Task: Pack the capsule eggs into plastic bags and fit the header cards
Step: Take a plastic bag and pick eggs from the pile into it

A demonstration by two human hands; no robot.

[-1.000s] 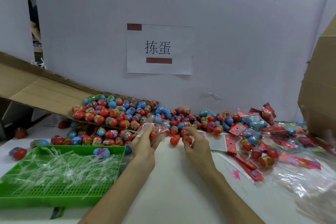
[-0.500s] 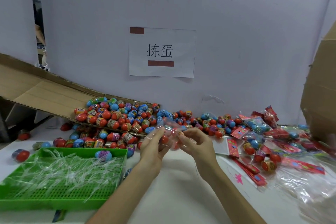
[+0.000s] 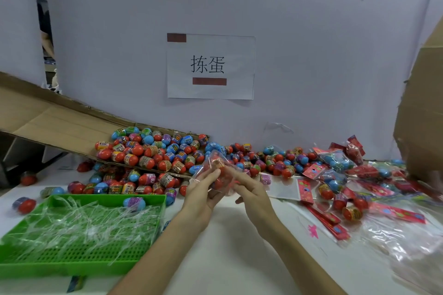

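Grips a clear bag (image 3: 214, 165) of red eggs (image 3: 222, 176) from the left with the left hand (image 3: 202, 193); pinches its right side with the right hand (image 3: 253, 193). Held above the table (image 3: 239, 237), just before the loose egg pile (image 3: 153, 151) (red cards (image 3: 328, 219) off right).

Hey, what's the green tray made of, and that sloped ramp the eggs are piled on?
The green tray looks like moulded plastic, slightly glossy, with a perforated grid floor. The ramp seems brown cardboard, matte, judging by its fold creases and ragged edge.
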